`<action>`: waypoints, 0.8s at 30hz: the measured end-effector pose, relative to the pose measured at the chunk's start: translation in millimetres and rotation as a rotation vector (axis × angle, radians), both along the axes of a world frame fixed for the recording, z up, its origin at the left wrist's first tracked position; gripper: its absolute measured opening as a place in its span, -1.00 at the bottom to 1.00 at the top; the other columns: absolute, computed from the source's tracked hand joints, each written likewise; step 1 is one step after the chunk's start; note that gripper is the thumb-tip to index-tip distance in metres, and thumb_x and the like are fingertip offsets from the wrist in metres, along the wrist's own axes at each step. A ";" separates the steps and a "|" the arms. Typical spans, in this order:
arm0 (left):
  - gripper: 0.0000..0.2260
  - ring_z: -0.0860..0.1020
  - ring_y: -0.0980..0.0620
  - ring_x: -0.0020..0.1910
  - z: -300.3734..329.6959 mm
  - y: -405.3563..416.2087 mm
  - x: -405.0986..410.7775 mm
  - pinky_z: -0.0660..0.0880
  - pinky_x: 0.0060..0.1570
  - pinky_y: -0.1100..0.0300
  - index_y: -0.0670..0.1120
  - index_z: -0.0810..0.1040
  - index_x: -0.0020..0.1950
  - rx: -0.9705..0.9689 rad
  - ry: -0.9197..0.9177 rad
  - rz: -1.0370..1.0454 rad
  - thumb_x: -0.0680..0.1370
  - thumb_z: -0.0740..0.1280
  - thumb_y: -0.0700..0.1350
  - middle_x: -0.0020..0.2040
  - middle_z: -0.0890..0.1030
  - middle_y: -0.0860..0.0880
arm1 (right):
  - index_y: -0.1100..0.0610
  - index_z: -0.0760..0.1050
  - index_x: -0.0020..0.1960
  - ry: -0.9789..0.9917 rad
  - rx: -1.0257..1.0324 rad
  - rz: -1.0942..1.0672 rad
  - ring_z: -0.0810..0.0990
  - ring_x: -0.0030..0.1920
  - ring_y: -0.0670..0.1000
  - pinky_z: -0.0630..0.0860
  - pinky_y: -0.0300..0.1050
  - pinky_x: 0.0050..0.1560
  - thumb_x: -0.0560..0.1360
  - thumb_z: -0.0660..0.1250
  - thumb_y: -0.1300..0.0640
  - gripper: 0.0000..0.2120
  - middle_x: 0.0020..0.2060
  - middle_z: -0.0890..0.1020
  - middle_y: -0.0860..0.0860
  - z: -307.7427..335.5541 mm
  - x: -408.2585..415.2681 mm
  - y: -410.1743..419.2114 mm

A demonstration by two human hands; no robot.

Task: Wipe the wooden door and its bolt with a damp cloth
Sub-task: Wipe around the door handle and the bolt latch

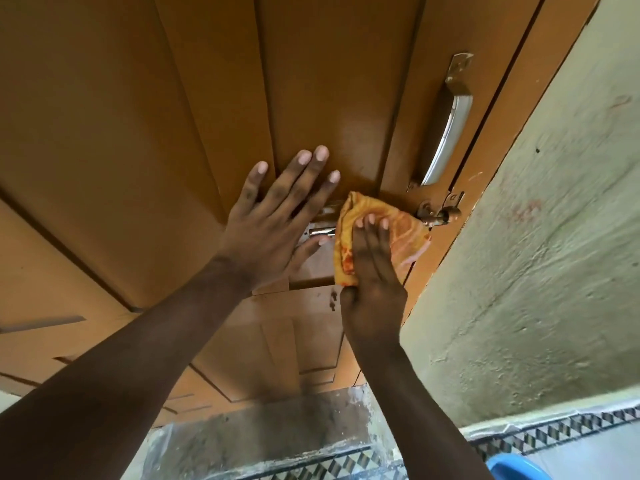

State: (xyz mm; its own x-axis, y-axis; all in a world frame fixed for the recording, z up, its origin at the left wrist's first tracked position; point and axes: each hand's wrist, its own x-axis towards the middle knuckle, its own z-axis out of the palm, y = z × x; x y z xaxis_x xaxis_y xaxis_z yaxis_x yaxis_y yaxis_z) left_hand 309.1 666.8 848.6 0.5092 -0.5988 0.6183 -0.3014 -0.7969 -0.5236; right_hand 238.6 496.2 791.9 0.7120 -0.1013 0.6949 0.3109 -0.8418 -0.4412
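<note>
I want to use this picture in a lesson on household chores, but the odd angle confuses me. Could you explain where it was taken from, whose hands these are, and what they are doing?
There is no machine here. A person wears a wide-angle camera on the head, so you look forward and down along their own two arms, and the lens bends the straight lines.

The brown surface is a wooden door. The left hand lies flat on it, fingers spread. The right hand presses an orange patterned cloth over the metal bolt, which peeks out on both sides. Above that is a curved metal handle. To the right is a rough pale wall, and below is patterned floor tile.
</note>
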 end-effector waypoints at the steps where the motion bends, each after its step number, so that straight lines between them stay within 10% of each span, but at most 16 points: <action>1: -0.33 -0.04 -0.14 0.67 -2.6 -0.7 0.0 -0.28 0.55 -0.18 0.01 -0.05 0.72 0.020 -0.013 -0.007 0.70 0.03 0.30 0.69 -0.04 -0.17 | 0.24 0.35 0.52 -0.004 -0.053 0.038 0.26 0.56 0.20 0.68 0.15 0.10 0.57 0.12 0.17 -0.48 0.50 0.42 0.18 -3.6 -0.5 -7.6; 16: -0.45 0.04 -0.20 0.66 -3.2 3.4 -9.7 -0.23 0.56 -0.22 0.08 0.06 0.70 0.062 0.027 -0.037 0.74 0.13 0.14 0.68 0.03 -0.20 | 0.25 0.37 0.52 -0.025 -0.004 -0.045 0.32 0.54 0.24 0.58 0.25 0.27 0.62 0.27 0.23 -0.53 0.50 0.42 0.18 -10.1 7.2 -52.3; 20: -0.56 0.23 -0.22 0.60 -1.1 -2.4 -15.6 -0.04 0.52 -0.31 0.04 0.49 0.53 -0.069 0.112 -0.151 0.64 0.38 0.01 0.62 0.30 -0.14 | 0.26 0.39 0.50 -0.025 0.254 -0.156 0.35 0.52 0.28 0.47 0.17 0.39 0.55 0.35 0.37 -0.48 0.47 0.45 0.19 5.3 16.1 -22.9; 24: -0.74 0.43 -0.17 0.28 3.3 -10.1 -22.7 0.29 0.20 -0.13 0.01 0.72 0.23 -0.154 0.176 -0.187 0.54 0.49 -0.12 0.32 0.57 -0.11 | 0.20 0.27 0.57 0.057 -0.024 0.015 0.14 0.61 0.19 0.53 0.29 0.32 0.55 0.17 0.25 -0.43 0.56 0.31 0.16 -9.0 -6.2 -13.3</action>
State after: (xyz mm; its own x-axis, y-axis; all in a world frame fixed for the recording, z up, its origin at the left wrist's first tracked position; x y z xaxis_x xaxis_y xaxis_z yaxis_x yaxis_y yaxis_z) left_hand 286.3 656.7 851.9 0.5060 -0.5984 0.6212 -0.5257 -0.7850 -0.3279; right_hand 232.5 482.8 782.8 0.7515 -0.0742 0.6555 0.2986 -0.8478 -0.4382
